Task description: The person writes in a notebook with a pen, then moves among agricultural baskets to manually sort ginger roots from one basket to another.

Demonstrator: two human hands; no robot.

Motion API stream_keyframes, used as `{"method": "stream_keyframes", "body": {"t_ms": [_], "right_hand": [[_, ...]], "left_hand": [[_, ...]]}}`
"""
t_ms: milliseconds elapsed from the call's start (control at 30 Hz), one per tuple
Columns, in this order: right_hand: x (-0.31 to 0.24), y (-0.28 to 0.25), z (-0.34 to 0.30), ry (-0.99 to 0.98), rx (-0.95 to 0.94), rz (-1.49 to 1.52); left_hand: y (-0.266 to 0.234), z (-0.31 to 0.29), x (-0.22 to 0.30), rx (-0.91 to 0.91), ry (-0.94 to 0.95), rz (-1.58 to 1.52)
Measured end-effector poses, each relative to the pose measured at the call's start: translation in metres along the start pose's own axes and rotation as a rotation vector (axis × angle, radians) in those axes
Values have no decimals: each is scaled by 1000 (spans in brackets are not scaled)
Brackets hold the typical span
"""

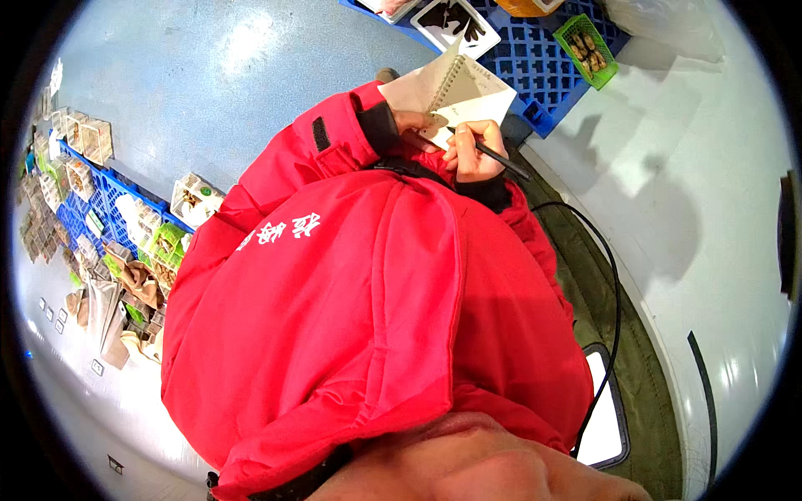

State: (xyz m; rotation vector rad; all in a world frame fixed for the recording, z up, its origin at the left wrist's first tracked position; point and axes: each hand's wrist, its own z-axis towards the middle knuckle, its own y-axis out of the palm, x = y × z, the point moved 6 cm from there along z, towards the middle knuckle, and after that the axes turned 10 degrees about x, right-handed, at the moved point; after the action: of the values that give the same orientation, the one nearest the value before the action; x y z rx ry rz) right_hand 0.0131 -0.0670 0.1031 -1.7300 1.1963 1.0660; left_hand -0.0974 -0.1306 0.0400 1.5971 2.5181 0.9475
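Note:
An open spiral notebook (pixel 484 108) with handwriting on its pages is held out in front of my red jacket. My left hand (pixel 414 123) grips its near edge, with the thumb on the page and the other fingers mostly hidden. My right hand (pixel 476 152) is closed around a black pen (pixel 506 164). The pen's tip end is at the lower page, while its thick back end points down and to the right. Both hands are close together at the notebook's near side.
Beyond the notebook is a blue slatted pallet (pixel 547 117), with a green basket (pixel 586 52) of dark, elongated items and a white tray (pixel 455 27) holding black gloves. Filled crates (pixel 93 140) line the left. A black cable (pixel 616 292) curves down my right side over olive-green fabric (pixel 647 401).

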Motion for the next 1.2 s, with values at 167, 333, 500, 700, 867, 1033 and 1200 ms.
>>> {"method": "stream_keyframes", "body": {"t_ms": [167,333,500,700,867,1033,1200], "right_hand": [[0,-1,-1,-10,-15,-52],[4,0,1,-84,-3,-81],[-1,1,1,-58,-3,-105],[0,-8,-2,-17,27,-57],[2,-9,-2,-27,42,-64],[0,-10,-3,-13,55,-82],[0,-9,-3,-37,65,-111]], "left_hand": [[-4,4,-2,-45,170,138],[-7,10,-12,22,-52,-79],[2,-4,-3,58,-115,-48],[0,2,0,24,-11,-6],[-2,7,-3,6,-16,45],[0,1,1,34,-6,11],[-5,10,-8,-6,-4,-17]]}}
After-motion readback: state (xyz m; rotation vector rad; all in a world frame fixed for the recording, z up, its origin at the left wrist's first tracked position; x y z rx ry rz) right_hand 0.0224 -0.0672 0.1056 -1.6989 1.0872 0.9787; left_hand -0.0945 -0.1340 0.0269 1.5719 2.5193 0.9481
